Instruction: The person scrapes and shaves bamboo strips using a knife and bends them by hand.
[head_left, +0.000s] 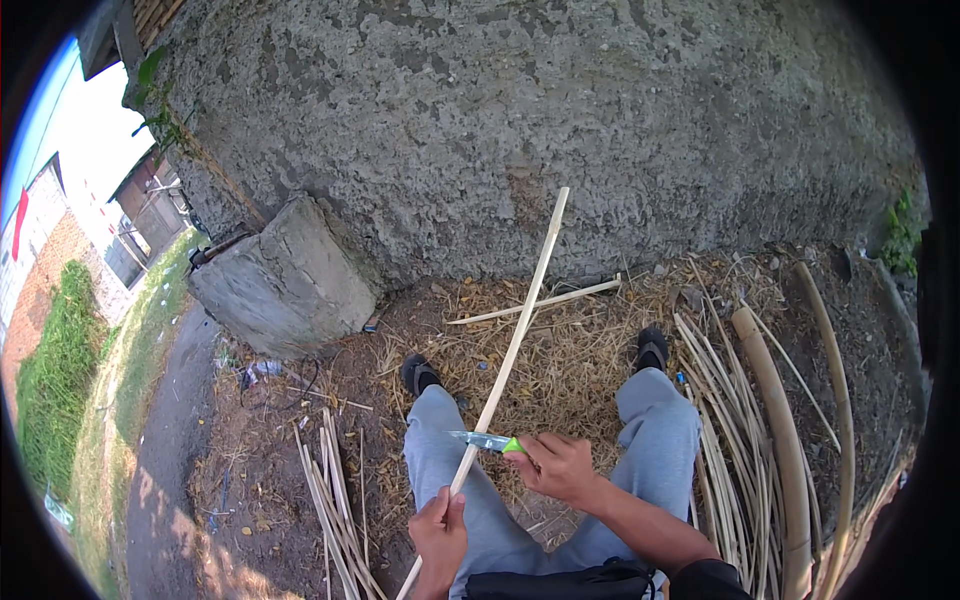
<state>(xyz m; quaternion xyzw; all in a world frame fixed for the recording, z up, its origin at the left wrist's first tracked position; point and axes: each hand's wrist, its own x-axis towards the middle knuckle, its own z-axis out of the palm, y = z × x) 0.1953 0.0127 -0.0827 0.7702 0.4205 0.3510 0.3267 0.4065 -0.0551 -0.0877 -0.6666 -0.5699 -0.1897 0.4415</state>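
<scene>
A long, pale bamboo strip [520, 325] slants up and away from my lap toward the wall. My left hand [440, 527] is closed around its lower part, thumb lying along it. In my right hand [556, 466] is a knife [487, 440] with a bright green handle, gripped in closed fingers. Its blade points left and lies across the strip, a little above my left hand. Whether the edge bites into the bamboo I cannot tell.
Several split bamboo strips [335, 500] lie at my left. A larger bundle [735, 440] and a thick bamboo pole [775, 430] lie at my right. Shavings [560, 350] cover the ground between my feet. Ahead stand a rough wall [560, 120] and a concrete block [290, 280].
</scene>
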